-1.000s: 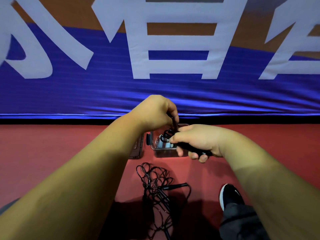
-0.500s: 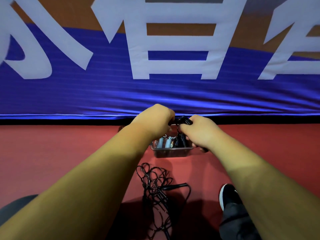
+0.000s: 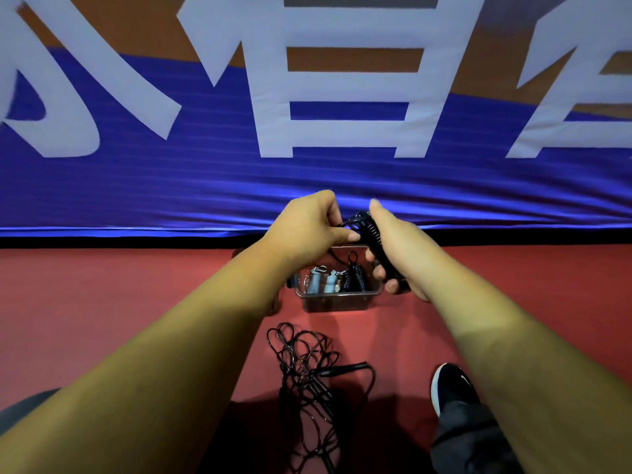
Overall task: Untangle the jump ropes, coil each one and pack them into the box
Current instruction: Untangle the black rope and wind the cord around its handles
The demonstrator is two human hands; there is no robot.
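My right hand [image 3: 398, 248] grips a black jump rope bundle [image 3: 369, 229], its cord wound in tight turns around the handles. My left hand [image 3: 313, 222] pinches the loose end of that cord at the bundle's top. Both hands are held above a clear plastic box [image 3: 337, 302] on the red floor. Inside the box lie a coiled black rope [image 3: 355, 278] and pale blue handles [image 3: 319, 282]. A tangled black jump rope [image 3: 304, 371] lies loose on the floor nearer to me, one handle [image 3: 345, 369] sticking out to the right.
A blue and orange banner [image 3: 307, 172] with large white characters hangs just behind the box. My black shoe [image 3: 449, 386] stands right of the tangled rope. The box's lid [image 3: 277, 302] lies left of the box, mostly hidden by my left forearm.
Both hands have risen away from the box with the black bundle. My right hand has turned the bundle upright, and my left hand has kept winding the cord at its top.
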